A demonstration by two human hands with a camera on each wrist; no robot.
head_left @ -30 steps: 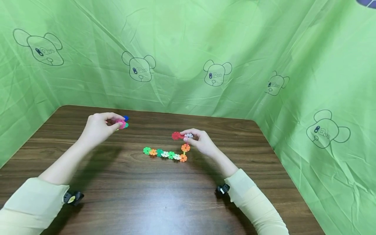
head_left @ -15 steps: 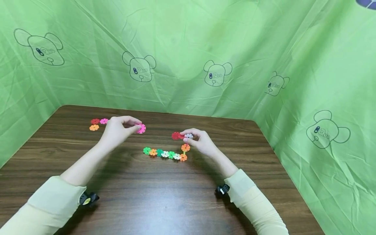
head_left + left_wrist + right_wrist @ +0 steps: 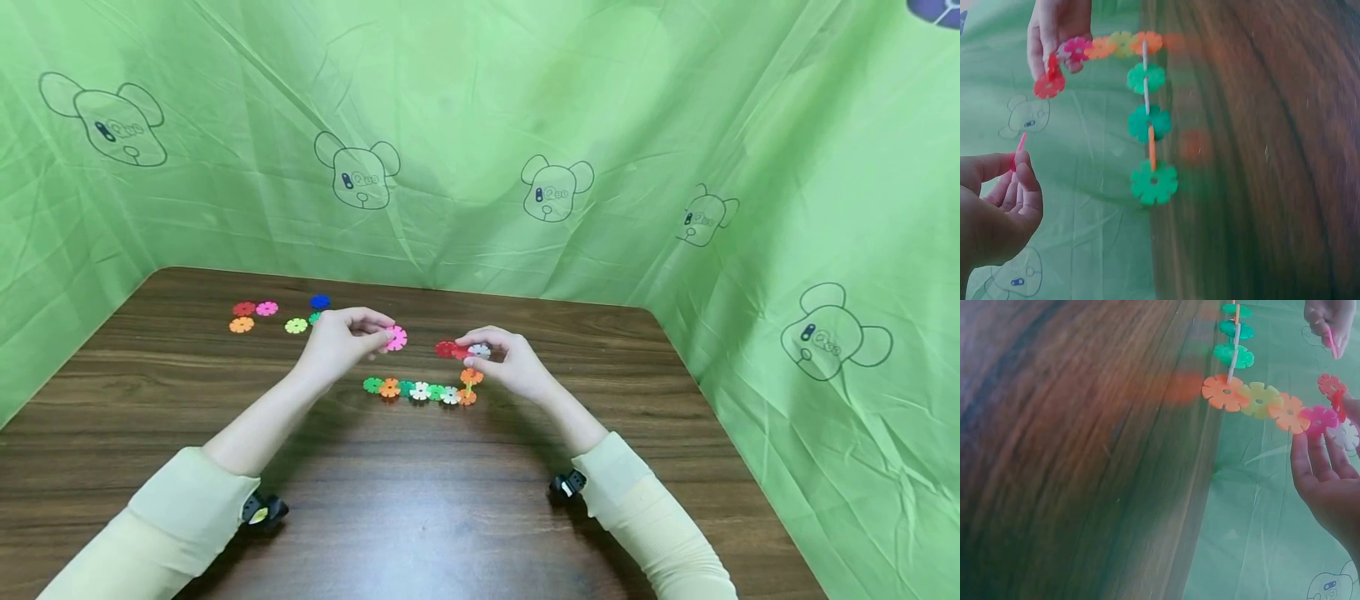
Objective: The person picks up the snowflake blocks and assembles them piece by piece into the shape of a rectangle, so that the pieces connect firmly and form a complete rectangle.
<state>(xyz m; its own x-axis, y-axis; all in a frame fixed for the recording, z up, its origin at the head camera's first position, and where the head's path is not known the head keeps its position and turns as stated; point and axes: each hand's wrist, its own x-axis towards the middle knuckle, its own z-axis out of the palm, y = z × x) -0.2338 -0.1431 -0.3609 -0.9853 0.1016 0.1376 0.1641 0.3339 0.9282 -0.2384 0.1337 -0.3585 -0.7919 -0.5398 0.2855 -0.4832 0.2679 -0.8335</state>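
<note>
My left hand (image 3: 337,346) pinches a pink slotted flower disc (image 3: 397,337) between thumb and fingers, above the table. In the left wrist view that pink disc (image 3: 1021,144) appears edge-on. To its right, my right hand (image 3: 513,362) grips the end of a chain of interlocked flower discs (image 3: 420,391), near a white disc (image 3: 478,352) and a red disc (image 3: 445,349). The chain bends at an orange corner disc (image 3: 1225,392) and runs on through green discs (image 3: 1154,182) to the left. A gap separates the pink disc from the chain's red end.
Loose discs lie at the table's back left: red (image 3: 243,309), pink (image 3: 267,308), orange (image 3: 242,325), yellow-green (image 3: 296,326), blue (image 3: 320,302) and a partly covered green one (image 3: 315,318). Green cloth (image 3: 465,233) hangs behind the wooden table (image 3: 420,500).
My left hand has carried the pink disc from the loose discs rightward, towards the chain, uncovering the discs behind it. The right hand keeps its grip; the chain has shifted slightly.
</note>
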